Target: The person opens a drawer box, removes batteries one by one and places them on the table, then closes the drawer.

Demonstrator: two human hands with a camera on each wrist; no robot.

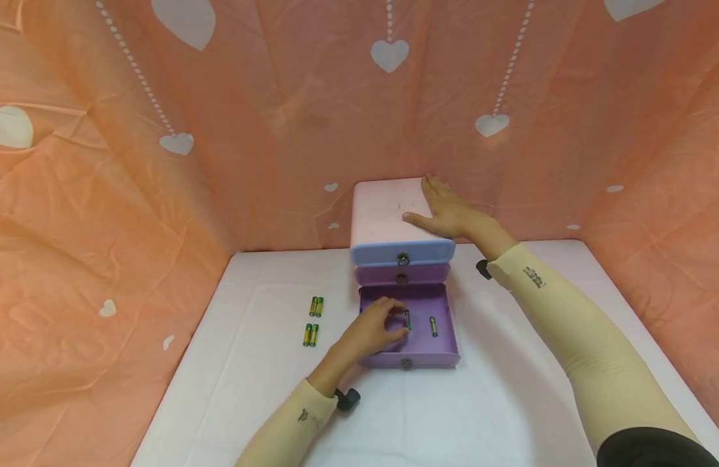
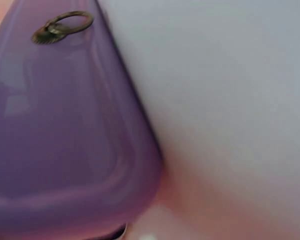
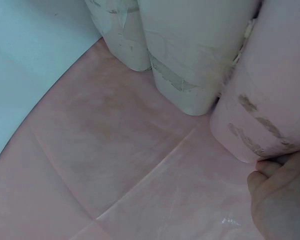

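Head view: battery (image 1: 407,320) at left grip (image 1: 376,332).

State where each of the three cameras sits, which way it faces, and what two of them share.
Head: on the head, looking forward and down at the drawer unit; shows both arms, left hand in the open drawer, right hand flat on top.
Left wrist: close beside the drawer front and its ring pull; no hand visible.
Right wrist: by the unit's back; part of the right hand shows.
Head and left wrist share the drawer.

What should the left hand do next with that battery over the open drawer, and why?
Probably let go: the left hand pinches a battery low inside the open purple drawer, beside another battery, while the right hand rests flat on the cabinet top.
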